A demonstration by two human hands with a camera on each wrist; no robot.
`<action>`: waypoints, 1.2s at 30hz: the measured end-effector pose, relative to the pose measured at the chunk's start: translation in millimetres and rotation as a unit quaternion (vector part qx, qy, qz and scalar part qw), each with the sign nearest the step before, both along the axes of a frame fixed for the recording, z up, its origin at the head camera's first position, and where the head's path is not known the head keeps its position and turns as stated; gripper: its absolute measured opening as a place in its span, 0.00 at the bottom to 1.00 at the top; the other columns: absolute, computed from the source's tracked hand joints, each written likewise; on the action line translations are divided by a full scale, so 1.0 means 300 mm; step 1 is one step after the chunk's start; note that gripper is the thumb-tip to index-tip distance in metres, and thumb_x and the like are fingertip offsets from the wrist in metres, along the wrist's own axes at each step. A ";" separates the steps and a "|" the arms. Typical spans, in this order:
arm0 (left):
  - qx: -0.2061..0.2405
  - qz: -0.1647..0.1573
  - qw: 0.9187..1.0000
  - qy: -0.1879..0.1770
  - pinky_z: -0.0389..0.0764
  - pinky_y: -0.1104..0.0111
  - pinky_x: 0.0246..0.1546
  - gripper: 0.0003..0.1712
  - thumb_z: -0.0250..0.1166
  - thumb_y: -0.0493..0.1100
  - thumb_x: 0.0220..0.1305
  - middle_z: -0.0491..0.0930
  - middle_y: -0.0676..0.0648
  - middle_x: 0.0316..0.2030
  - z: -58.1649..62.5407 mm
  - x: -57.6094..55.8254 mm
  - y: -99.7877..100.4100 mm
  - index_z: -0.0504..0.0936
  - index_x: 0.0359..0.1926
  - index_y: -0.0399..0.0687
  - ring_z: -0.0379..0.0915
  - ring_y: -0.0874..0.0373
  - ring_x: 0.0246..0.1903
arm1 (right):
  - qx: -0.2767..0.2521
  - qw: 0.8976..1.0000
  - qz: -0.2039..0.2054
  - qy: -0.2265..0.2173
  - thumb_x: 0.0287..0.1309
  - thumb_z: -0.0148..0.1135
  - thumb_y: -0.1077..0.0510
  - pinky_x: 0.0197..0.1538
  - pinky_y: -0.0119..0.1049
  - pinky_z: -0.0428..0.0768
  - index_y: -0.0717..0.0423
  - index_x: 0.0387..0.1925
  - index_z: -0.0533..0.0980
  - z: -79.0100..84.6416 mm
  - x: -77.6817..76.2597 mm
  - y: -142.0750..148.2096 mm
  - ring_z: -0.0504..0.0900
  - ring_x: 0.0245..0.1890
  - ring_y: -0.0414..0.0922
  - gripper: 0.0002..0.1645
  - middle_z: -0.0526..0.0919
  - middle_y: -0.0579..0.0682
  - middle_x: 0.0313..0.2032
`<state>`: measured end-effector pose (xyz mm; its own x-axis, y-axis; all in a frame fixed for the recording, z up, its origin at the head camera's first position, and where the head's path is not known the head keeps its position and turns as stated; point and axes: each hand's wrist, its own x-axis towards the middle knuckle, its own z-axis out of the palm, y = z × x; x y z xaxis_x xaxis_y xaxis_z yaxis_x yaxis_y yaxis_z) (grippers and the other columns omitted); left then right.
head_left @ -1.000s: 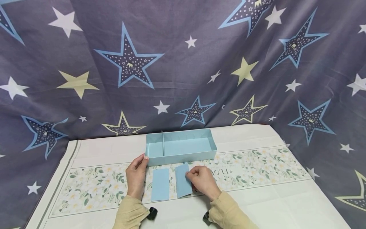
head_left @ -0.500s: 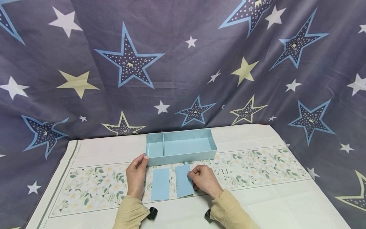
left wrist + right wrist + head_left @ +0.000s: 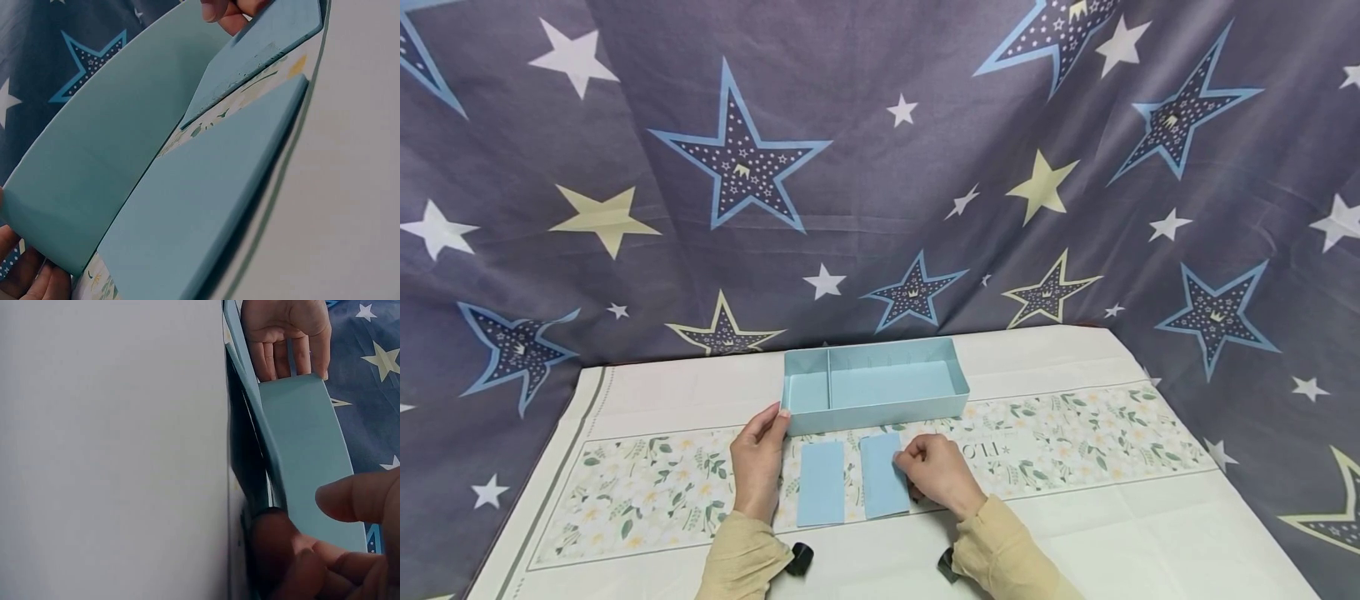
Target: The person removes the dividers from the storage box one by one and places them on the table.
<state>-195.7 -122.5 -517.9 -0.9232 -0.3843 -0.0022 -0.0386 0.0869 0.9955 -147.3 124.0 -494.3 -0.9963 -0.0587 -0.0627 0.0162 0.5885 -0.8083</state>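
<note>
A long light-blue open box (image 3: 880,410) with one cross divider near its left end stands on the tablecloth. My left hand (image 3: 758,458) grips its near left corner, thumb on the front rim and fingers along the end wall. In front of it lies a flat blue rectangular panel (image 3: 821,483). To the right is a second blue panel (image 3: 882,487), slightly raised at its right edge. My right hand (image 3: 938,471) holds that edge. In the right wrist view, curled fingers (image 3: 275,544) are at the panel's end, with the thumb (image 3: 344,497) above.
A white tablecloth (image 3: 1120,533) with a floral strip (image 3: 647,492) and lettering covers the table. Behind and beside it hangs a dark star-patterned curtain (image 3: 865,192). The box's back stands close to this curtain.
The right panel has shifted a little to the right and its right edge has come down flatter. My right hand moved slightly right with it. My left hand and the box stay put.
</note>
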 end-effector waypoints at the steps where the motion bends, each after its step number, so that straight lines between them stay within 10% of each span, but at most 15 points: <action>1: -0.006 0.000 1.000 -0.005 0.73 0.58 0.51 0.24 0.60 0.55 0.58 0.75 0.45 0.49 0.016 0.008 0.004 0.74 0.52 0.49 0.68 0.57 0.47 | 0.002 1.000 -0.001 -0.001 0.55 0.57 0.50 0.12 0.36 0.74 0.49 0.17 0.74 0.001 0.000 0.001 0.73 0.10 0.42 0.14 0.73 0.46 0.10; 19: 0.003 -0.002 1.000 -0.017 0.73 0.60 0.52 0.26 0.61 0.57 0.57 0.75 0.45 0.49 0.049 0.021 0.007 0.74 0.52 0.48 0.68 0.58 0.47 | 0.006 1.000 0.000 -0.015 0.56 0.56 0.50 0.12 0.35 0.76 0.51 0.19 0.73 0.007 -0.005 0.013 0.73 0.11 0.43 0.14 0.75 0.46 0.12; 30: -0.022 0.007 1.000 -0.007 0.74 0.59 0.50 0.23 0.60 0.61 0.55 0.76 0.50 0.48 -0.092 -0.045 -0.020 0.76 0.50 0.60 0.69 0.61 0.46 | 0.002 1.000 -0.001 -0.017 0.57 0.55 0.49 0.12 0.36 0.76 0.52 0.19 0.73 0.014 -0.001 0.015 0.74 0.11 0.44 0.16 0.77 0.47 0.13; 36: -0.017 0.007 1.000 -0.008 0.74 0.58 0.51 0.24 0.60 0.61 0.56 0.75 0.49 0.49 -0.081 -0.040 -0.017 0.76 0.51 0.59 0.69 0.59 0.47 | 0.003 1.000 -0.006 -0.025 0.57 0.55 0.49 0.12 0.36 0.76 0.52 0.19 0.73 0.013 -0.002 0.015 0.74 0.11 0.44 0.16 0.77 0.47 0.13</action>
<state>-207.6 -127.6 -542.3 -0.9178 -0.3971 -0.0043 -0.0566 0.1200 0.9912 -148.0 128.7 -490.4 -0.9926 -0.0460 -0.1125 0.0636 0.5923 -0.8032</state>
